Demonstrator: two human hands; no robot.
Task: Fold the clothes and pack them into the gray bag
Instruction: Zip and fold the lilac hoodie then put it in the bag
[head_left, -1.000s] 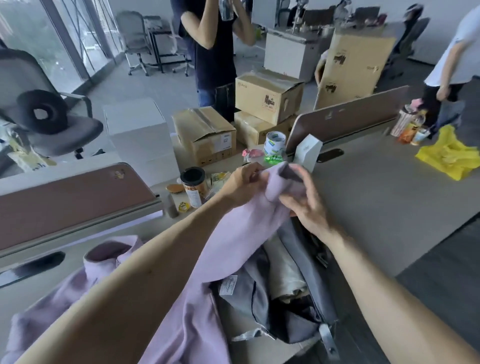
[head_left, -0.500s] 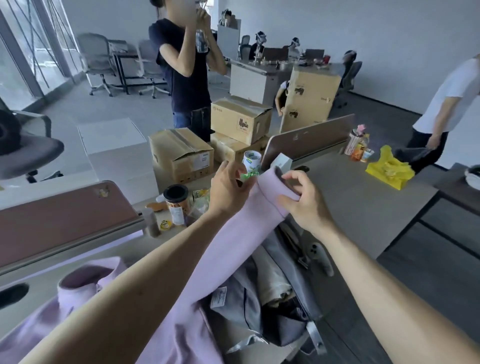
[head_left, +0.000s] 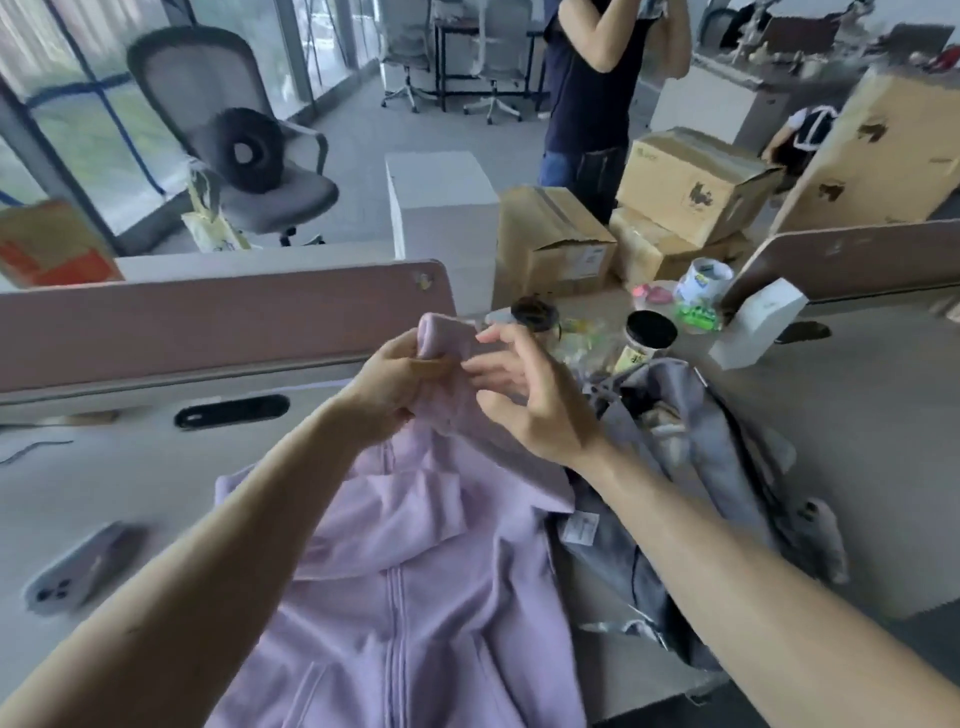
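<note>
This is an open-plan office. A pinkish divider panel (head_left: 218, 322) runs along the far edge of the desk (head_left: 857, 415). Beyond it stand a mesh swivel chair (head_left: 249, 156) beside a glass wall (head_left: 67, 119), stacked cardboard boxes (head_left: 691, 182) to the panel's right, and farther behind it more wheeled chairs (head_left: 496, 57) at what looks like another desk, though blur softens it.

The lilac jacket (head_left: 415, 571) is lying spread just left of the gray bag (head_left: 722, 457), covering the surface (head_left: 857, 441) there. Behind the bag, two black-lidded jars (head_left: 649, 338) and a white box (head_left: 756, 330) are crowding the way. Right of the bag, bare surface is running open. Well left of the bag, past the jacket, a phone (head_left: 78, 574) is lying alone. Above the jacket, left of the bag's far end, the left grip (head_left: 389, 387) is holding a raised cuff and the right grip (head_left: 524, 400) is hovering loose-fingered.
</note>
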